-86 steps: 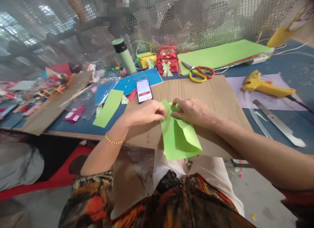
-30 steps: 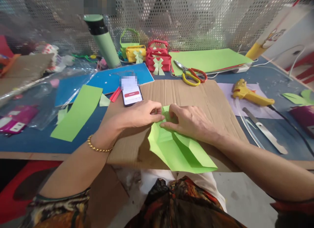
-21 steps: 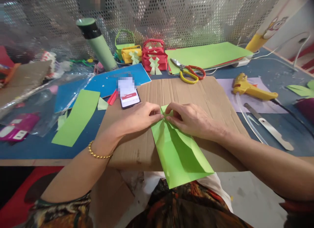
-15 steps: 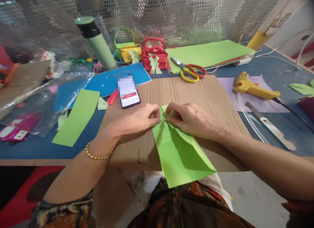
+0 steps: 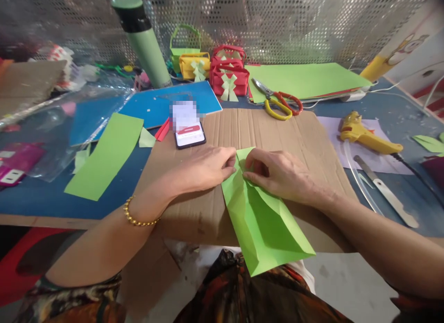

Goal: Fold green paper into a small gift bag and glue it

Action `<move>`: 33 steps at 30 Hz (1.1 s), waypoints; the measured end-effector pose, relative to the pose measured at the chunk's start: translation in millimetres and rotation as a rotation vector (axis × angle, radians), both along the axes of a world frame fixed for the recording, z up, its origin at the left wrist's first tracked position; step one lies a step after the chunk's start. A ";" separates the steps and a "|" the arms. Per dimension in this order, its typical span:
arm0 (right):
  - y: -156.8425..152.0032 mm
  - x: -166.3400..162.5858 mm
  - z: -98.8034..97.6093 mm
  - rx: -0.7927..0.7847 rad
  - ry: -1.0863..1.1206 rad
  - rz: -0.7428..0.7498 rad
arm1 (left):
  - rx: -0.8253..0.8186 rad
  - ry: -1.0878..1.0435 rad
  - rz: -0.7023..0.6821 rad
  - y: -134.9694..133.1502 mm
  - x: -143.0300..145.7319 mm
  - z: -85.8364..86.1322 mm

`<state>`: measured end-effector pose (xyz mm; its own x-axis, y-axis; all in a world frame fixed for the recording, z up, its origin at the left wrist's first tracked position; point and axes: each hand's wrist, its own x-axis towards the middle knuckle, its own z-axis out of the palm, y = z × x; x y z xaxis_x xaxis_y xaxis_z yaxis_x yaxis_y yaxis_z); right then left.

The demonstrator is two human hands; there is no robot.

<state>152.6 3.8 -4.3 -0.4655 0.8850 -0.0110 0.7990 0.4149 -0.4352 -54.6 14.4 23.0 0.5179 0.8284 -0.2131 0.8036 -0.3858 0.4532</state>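
A folded bright green paper [image 5: 274,226], creased into a trough-like shape, lies over the cardboard sheet [image 5: 194,221] with its near end sticking out past the edge. My left hand [image 5: 210,168] is closed at the paper's far left edge, fingers pinching it. Across from it, my right hand [image 5: 280,172] has thumb and forefinger curled onto the far right part of the same paper. The far end shows between both hands. A phone [image 5: 189,128] with a lit screen lies just beyond my left hand.
Scissors [image 5: 277,103] lie at the cardboard's far edge, before green sheets [image 5: 312,80]. Small red paper bags [image 5: 227,77] and a green bottle [image 5: 145,50] stand behind. On the right are a yellow glue gun [image 5: 371,138] and a knife [image 5: 391,198]; on the left, a green strip [image 5: 107,156].
The camera view has shifted slightly, moving most objects a little to the right. Both hands stay at the paper's far end, and the paper's left side looks folded up more.
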 end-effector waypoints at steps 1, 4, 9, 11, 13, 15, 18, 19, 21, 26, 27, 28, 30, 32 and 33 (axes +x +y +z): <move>-0.6 -0.1 1.2 -0.013 -0.012 0.001 | -0.008 -0.006 -0.004 0.1 -0.9 0.0; -1.2 -0.2 2.9 -0.030 -0.028 -0.002 | -0.032 -0.042 -0.001 1.1 -2.5 -1.0; -0.3 -0.8 0.1 -0.010 -0.006 -0.011 | -0.043 -0.039 0.022 2.5 -0.9 1.1; -0.5 -3.2 -0.4 -0.007 -0.021 -0.035 | -0.058 -0.031 0.030 2.7 -0.2 2.7; -1.3 -6.8 0.1 -0.013 -0.052 -0.059 | -0.067 -0.032 0.036 2.9 0.0 3.5; -2.1 -10.5 1.2 -0.018 -0.079 -0.080 | -0.065 -0.036 0.038 3.0 -0.3 3.2; -3.1 -13.0 2.4 -0.014 -0.086 -0.095 | -0.056 -0.028 0.044 3.2 -1.1 1.9; -3.1 -12.6 2.4 -0.013 -0.073 -0.094 | -0.057 -0.027 0.044 3.3 -1.3 1.3; -2.8 -9.9 1.9 -0.015 -0.026 -0.072 | -0.063 -0.028 0.044 3.9 -1.8 0.2; 1.0 0.2 -2.3 -0.042 0.177 0.017 | -0.076 -0.034 0.045 5.6 -1.3 -0.2; 2.0 1.4 -3.4 -0.046 0.221 0.031 | -0.077 -0.028 0.046 5.7 -1.0 0.2; 3.1 2.2 -4.6 -0.049 0.256 0.044 | -0.075 -0.019 0.047 5.6 -0.8 0.7; 4.8 2.9 -7.0 -0.054 0.299 0.065 | -0.067 -0.003 0.042 5.2 -0.7 1.4; 5.8 2.8 -9.2 -0.060 0.314 0.069 | -0.058 -0.009 0.020 4.7 -1.6 1.3; 6.0 2.7 -10.1 -0.062 0.316 0.064 | -0.055 -0.017 0.007 4.4 -2.3 1.0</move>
